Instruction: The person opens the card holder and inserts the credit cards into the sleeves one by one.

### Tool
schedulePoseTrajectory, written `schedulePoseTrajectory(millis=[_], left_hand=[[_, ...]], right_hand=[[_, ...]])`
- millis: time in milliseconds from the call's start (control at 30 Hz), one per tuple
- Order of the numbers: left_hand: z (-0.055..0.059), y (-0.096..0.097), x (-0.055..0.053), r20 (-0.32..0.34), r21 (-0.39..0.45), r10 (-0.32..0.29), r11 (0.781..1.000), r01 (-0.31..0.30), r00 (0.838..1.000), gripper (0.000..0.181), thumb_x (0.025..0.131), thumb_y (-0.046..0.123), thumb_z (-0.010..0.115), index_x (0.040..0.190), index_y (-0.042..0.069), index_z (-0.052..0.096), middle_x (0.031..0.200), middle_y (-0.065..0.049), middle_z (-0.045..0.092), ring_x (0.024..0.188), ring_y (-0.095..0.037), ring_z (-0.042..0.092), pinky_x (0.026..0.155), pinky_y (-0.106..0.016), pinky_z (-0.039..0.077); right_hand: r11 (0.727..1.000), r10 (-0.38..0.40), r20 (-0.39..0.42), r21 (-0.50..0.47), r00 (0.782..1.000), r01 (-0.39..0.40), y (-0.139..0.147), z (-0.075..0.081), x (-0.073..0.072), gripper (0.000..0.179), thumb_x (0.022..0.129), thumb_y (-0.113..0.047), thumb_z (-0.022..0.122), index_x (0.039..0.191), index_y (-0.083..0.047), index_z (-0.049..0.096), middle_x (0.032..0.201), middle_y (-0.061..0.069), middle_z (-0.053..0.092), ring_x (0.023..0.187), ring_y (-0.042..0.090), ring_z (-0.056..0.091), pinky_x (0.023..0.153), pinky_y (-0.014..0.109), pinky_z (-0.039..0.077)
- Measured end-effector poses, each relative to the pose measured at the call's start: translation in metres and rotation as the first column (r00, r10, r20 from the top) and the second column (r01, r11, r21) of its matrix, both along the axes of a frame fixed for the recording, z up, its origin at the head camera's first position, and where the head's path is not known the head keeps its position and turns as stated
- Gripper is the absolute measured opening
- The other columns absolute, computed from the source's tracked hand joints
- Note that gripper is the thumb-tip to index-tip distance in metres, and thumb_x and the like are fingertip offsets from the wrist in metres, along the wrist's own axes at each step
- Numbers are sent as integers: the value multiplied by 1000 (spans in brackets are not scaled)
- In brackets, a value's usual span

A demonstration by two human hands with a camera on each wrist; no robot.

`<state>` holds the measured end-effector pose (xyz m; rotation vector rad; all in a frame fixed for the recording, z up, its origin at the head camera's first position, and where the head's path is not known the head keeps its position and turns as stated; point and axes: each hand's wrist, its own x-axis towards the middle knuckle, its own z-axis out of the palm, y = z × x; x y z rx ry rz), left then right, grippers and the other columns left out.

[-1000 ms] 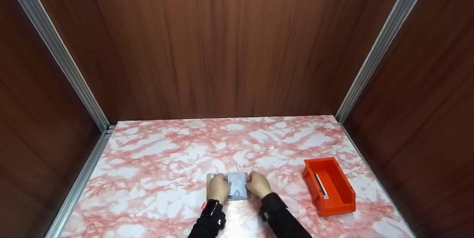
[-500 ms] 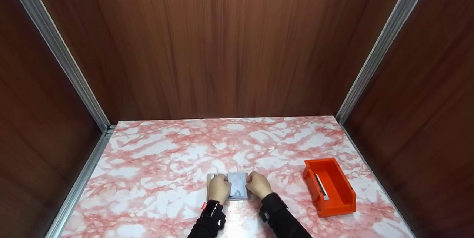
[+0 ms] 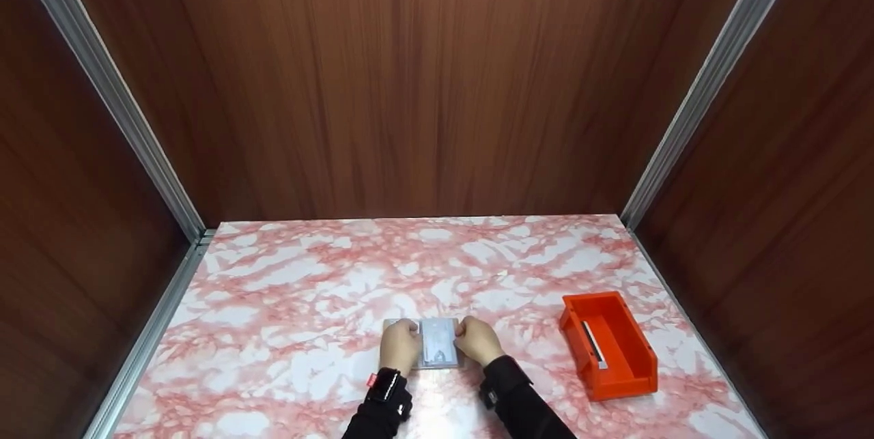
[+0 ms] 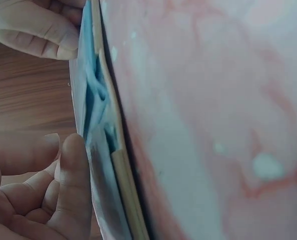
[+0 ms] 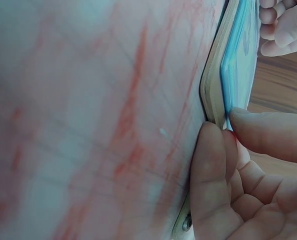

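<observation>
A flat tan-edged holder (image 4: 123, 175), much like a card wallet with a metal snap (image 5: 187, 222), lies spread on the table. On top is a pale blue-grey rectangular sheet (image 3: 438, 342); seen edge-on, bluish layers (image 4: 99, 95) show crumpled above the tan backing. My right hand (image 3: 478, 341) pinches the holder's right edge, thumb (image 5: 268, 131) on the bluish layer and a finger against the tan edge. My left hand (image 3: 399, 345) is over the holder's left part, hiding much of it. Its fingers curl, thumb tip (image 4: 73, 150) right at the top sheet's edge, nothing visible between the fingertips.
An orange open-front bin (image 3: 618, 343) stands to the right on the pink-and-white marbled table (image 3: 293, 289), a white and black strip (image 3: 593, 345) along its left side. Dark wood panels (image 3: 410, 84) rise behind and on both sides, with metal rails (image 3: 136, 118) at the corners.
My left hand has shifted slightly left, uncovering more of the sheet's left edge. The right hand and the bin have stayed in place.
</observation>
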<state>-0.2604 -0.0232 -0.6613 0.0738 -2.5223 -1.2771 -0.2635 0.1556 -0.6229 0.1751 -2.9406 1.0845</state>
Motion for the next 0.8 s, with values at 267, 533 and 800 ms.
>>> schedulePoseTrajectory(millis=[267,533,800], left_hand=[[17,-13,7,-14,-44,14,999,-15,1000,10,84,1,77,91,-6,75,83,-19,77,83,-40,75,83,-49,60],[18,-29,6,-42,-15,41,999,-42,998,7,84,3,75,88,-4,74,81,-17,77,77,-34,74,75,-49,59],[-5,-44,-6,1,6,80,997,-80,997,14,83,11,75,90,-2,76,83,-15,77,78,-35,73,76,-47,59]], right_hand=[[1000,3,1,9,1000,-3,-2,0,0,11,81,2,71,86,-2,62,78,11,66,71,20,56,70,34,50],[1000,4,-22,19,1000,-4,-2,2,2,10,81,1,72,85,-2,63,74,8,64,69,17,54,68,31,49],[1000,15,-47,15,999,-14,0,-5,0,10,79,1,69,83,-2,61,73,8,62,68,19,53,67,34,49]])
